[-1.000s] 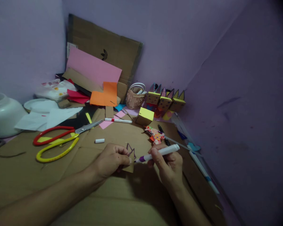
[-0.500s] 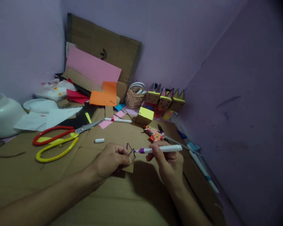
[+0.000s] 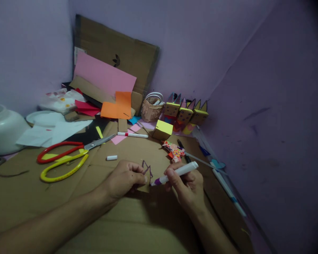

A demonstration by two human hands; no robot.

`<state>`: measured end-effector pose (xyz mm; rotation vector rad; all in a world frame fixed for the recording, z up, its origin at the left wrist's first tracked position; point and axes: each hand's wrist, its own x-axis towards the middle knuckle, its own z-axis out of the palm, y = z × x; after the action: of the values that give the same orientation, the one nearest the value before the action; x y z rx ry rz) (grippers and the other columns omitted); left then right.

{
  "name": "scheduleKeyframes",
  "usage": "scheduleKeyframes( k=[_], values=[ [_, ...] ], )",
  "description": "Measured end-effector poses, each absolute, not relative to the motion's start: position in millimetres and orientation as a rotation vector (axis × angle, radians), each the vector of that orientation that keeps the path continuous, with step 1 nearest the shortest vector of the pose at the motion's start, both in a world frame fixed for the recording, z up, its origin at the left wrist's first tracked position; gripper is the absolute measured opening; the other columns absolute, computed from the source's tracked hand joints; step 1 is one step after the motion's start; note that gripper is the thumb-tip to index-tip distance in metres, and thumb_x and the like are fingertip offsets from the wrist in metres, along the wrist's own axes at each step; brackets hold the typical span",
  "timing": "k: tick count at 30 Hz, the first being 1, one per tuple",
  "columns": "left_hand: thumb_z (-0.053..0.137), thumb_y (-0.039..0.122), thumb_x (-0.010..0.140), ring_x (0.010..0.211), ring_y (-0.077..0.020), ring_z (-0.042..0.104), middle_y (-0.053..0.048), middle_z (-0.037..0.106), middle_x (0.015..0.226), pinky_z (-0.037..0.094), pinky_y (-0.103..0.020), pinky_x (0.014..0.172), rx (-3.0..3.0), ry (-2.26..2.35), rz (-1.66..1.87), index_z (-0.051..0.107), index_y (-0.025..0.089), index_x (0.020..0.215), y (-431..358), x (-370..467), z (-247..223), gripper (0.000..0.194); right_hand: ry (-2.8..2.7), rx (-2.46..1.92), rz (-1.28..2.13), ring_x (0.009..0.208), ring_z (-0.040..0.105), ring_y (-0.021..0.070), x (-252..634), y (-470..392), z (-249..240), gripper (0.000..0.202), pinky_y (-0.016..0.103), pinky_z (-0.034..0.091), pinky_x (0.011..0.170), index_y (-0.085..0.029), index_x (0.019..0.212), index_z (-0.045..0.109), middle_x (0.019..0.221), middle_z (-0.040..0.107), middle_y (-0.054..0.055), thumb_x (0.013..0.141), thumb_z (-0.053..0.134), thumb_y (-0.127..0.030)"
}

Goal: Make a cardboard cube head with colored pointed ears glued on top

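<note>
My left hand (image 3: 128,178) pinches a small cardboard cutout (image 3: 144,188) whose pointed upper edge is lined in purple. Between the fingers of my right hand (image 3: 187,187) is a white marker (image 3: 184,169) with a purple end, its tip touching the cutout's right edge. A white marker cap (image 3: 111,158) lies beyond my left hand. Beyond my right hand are a floral-patterned paper piece (image 3: 174,150) and a small box with a yellow top (image 3: 163,129). My left fingers hide part of the cutout.
Scissors with red and yellow handles (image 3: 63,161) lie at the left, near a white pot (image 3: 5,130). A red-banded marker (image 3: 132,135), orange paper (image 3: 118,107), a small basket (image 3: 152,109) and several eared cardboard figures (image 3: 185,114) stand or lie toward the back wall.
The marker's tip has moved down along the cutout's right edge, and its back end now tilts higher. My left hand and the cutout have stayed almost still.
</note>
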<state>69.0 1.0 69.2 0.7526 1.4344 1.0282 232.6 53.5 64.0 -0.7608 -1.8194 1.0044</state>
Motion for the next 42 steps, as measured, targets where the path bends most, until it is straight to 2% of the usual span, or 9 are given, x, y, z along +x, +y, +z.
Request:
scheduleKeyframes(
  k=[9, 24, 32, 42],
  values=[
    [0.058, 0.025, 0.046, 0.039, -0.006, 0.034, 0.006, 0.043, 0.041, 0.027, -0.02, 0.04, 0.758, 1.444, 1.015, 0.053, 0.015, 0.049, 1.8, 69.1, 70.9, 0.011, -1.754, -0.768, 0.969, 0.04, 0.054, 0.0114, 234.4, 57.9, 64.6, 0.022, 0.02, 0.038, 0.039, -0.016, 0.069, 0.062, 0.047, 0.058, -0.001, 0.084, 0.057, -0.032],
    [0.062, 0.027, 0.046, 0.038, -0.0062, 0.034, 0.006, 0.044, 0.04, 0.025, -0.021, 0.041, 0.733, 1.427, 1.035, 0.053, 0.016, 0.05, 3.4, 67.0, 69.3, 0.014, -1.917, -0.729, 1.028, 0.034, 0.054, 0.011, 234.0, 53.1, 69.4, 0.023, 0.019, 0.038, 0.035, -0.015, 0.067, 0.061, 0.043, 0.057, -0.001, 0.083, 0.057, -0.031],
    [0.06, 0.025, 0.047, 0.039, -0.0059, 0.034, 0.006, 0.044, 0.041, 0.026, -0.02, 0.041, 0.749, 1.444, 1.035, 0.055, 0.015, 0.05, 2.4, 67.2, 68.0, 0.011, -1.807, -0.757, 0.961, 0.04, 0.055, 0.0109, 234.2, 56.1, 65.6, 0.021, 0.02, 0.039, 0.041, -0.016, 0.07, 0.061, 0.047, 0.058, -0.001, 0.084, 0.057, -0.03],
    [0.061, 0.027, 0.046, 0.037, -0.0062, 0.034, 0.005, 0.045, 0.04, 0.023, -0.021, 0.04, 0.734, 1.433, 1.023, 0.055, 0.015, 0.05, 2.8, 67.7, 71.1, 0.014, -1.933, -0.739, 1.075, 0.036, 0.054, 0.0113, 233.4, 52.5, 69.5, 0.024, 0.019, 0.038, 0.037, -0.015, 0.068, 0.06, 0.045, 0.058, 0.0, 0.083, 0.056, -0.033]
  ],
)
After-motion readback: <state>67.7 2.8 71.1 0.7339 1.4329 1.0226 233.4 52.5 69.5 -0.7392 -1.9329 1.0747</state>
